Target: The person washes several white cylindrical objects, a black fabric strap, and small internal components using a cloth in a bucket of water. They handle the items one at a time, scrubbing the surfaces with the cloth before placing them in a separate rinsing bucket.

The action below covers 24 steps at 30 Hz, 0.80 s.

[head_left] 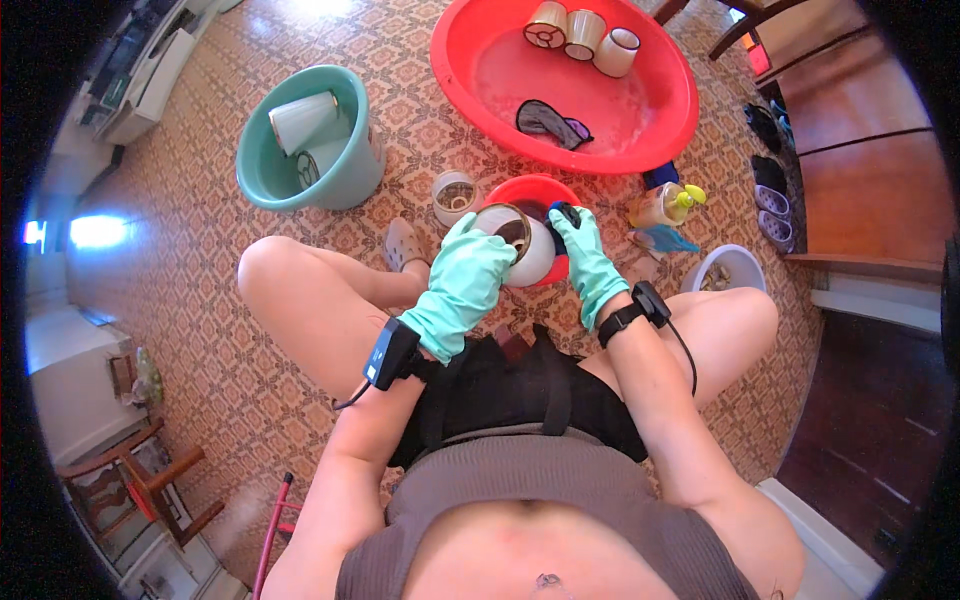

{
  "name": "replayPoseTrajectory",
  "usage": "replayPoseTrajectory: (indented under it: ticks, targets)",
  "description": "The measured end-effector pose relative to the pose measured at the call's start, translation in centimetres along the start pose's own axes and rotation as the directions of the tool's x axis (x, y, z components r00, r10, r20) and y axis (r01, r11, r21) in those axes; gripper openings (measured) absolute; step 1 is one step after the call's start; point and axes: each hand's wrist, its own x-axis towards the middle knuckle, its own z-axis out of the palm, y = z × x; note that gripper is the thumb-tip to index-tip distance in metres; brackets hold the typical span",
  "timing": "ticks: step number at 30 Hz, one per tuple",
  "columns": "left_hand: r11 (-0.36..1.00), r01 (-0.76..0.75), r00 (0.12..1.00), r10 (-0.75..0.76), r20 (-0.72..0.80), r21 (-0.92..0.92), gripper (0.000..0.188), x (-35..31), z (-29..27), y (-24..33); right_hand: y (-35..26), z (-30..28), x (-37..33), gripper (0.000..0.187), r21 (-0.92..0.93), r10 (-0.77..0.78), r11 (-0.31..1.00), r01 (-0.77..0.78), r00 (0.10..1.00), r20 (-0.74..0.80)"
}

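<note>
White cup sits in left hand's grip, right hand beside.

Farther off, on patterned tile floor, a big red basin holding three pale cups and a dark cloth. At left, a teal bucket with more cups inside. At right, a yellow-capped bottle, a small white bowl and sandals.
</note>
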Motion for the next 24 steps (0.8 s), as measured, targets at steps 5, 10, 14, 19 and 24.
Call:
replayPoseTrajectory:
  ticks: [5,10,14,19,24]
  targets:
    - [0.999,-0.031,0.996,0.033,0.081,-0.035,0.010,-0.6,0.0,-0.4,0.2,1.6,-2.2,0.036,-0.241,-0.114,0.955,0.171,0.966,0.233]
    - [1.000,0.007,0.992,-0.006,0.130,-0.008,0.020,-1.6,0.5,-0.5,1.0,2.1,-2.7,0.039,-0.132,-0.135,0.978,0.161,0.973,0.187]
    - [0.970,0.208,0.978,-0.210,-0.002,-0.124,0.067,-1.2,0.5,0.3,0.2,2.0,-3.4,0.045,-0.235,-0.150,0.947,0.220,0.948,0.281]
    - [0.942,0.295,0.947,-0.310,-0.078,-0.161,0.117,-1.2,2.8,-0.8,-0.5,2.1,-3.7,0.044,0.023,-0.056,0.998,0.052,0.978,0.201]
    - [0.928,0.344,0.932,-0.356,-0.067,-0.145,0.115,-1.7,3.2,-1.0,-4.1,2.1,-6.2,0.037,0.159,-0.003,0.987,-0.028,0.982,0.188]
